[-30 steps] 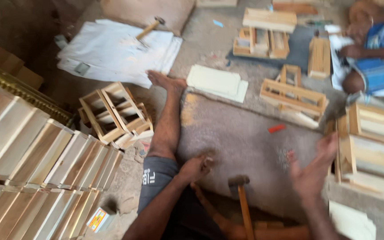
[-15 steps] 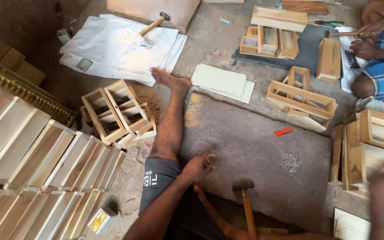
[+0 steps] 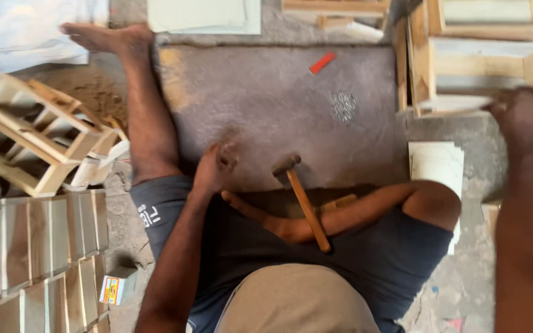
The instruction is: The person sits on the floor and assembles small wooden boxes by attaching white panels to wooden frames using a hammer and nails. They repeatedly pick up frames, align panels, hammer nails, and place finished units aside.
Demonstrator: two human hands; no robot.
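- Since half a second ago our right hand [image 3: 521, 114] has swung out to the right and now lies on the stack of wooden frames [image 3: 485, 65]. Before, it was only a blur at the lower right edge. We judge a frame is being fetched toward the slab.
- Left hand [image 3: 214, 168] has hardly moved: it rests on the grey slab [image 3: 266, 105], fingers curled loosely, grasping nothing we can see.
- Right hand: fingers bent over the near edge of the lowest frame, touching it. Motion blur, so we cannot tell whether the grip has closed.
- Hammer [image 3: 303, 200] lies just right of the left hand, unheld, head on the slab edge, handle across the folded leg.
- Pile of nails [image 3: 343, 105] on the slab, between the two hands, nearer the right. Small red piece [image 3: 322, 62] just beyond the nails.
- Flat pale boards [image 3: 436, 163] lie just below the right hand.
- Open crates [image 3: 38, 132] lie well to the left of the left hand, past the outstretched leg.
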